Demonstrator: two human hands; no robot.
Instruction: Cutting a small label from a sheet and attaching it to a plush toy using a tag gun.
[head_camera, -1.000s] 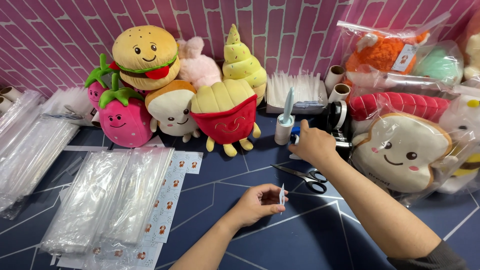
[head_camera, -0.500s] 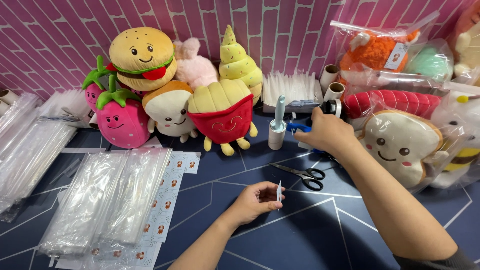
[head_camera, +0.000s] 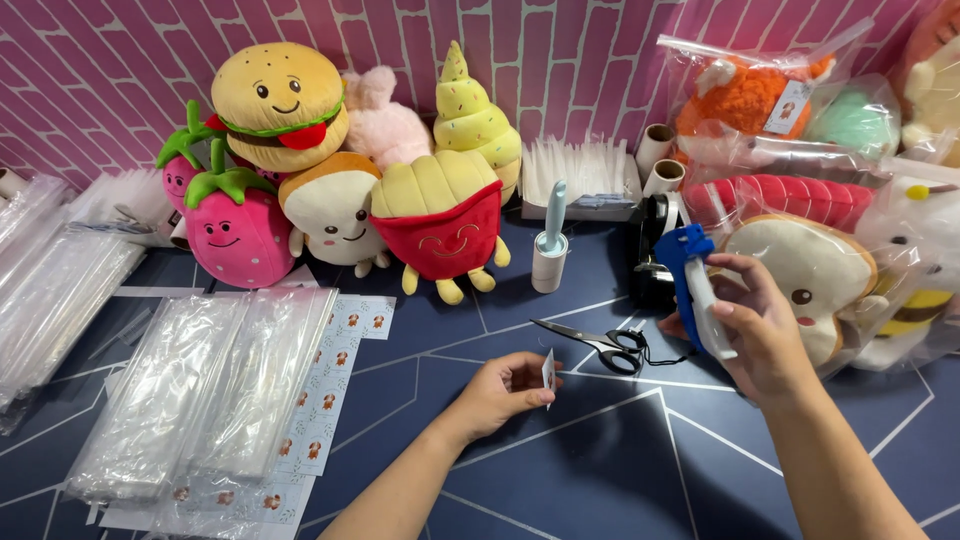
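Head view: compared with the frame half a second earlier, the right hand (head_camera: 755, 325) has come away from the back row of the table and now sits nearer the person, clenched around a blue-and-white handheld tool (head_camera: 695, 285) — most likely a tagging gun, though its tip is not clearly visible. In the earlier frames that hand was reaching toward the black dispenser (head_camera: 655, 255); the tool is now lifted clear of the navy table (head_camera: 620, 460) and held upright. Using the scissors (head_camera: 595, 345) as the landmark: the tool is held to their right and slightly above; the left hand (head_camera: 500, 395) lies just below and left of them, pinching a small white tag (head_camera: 548, 372) between thumb and fingers, its position almost unchanged. The lint roller (head_camera: 548, 250) stands upright behind the scissors, with the fries plush (head_camera: 440, 225) further left. Judgement — pick-up of the tool appears complete, and tool and tag are both in hand but well apart.
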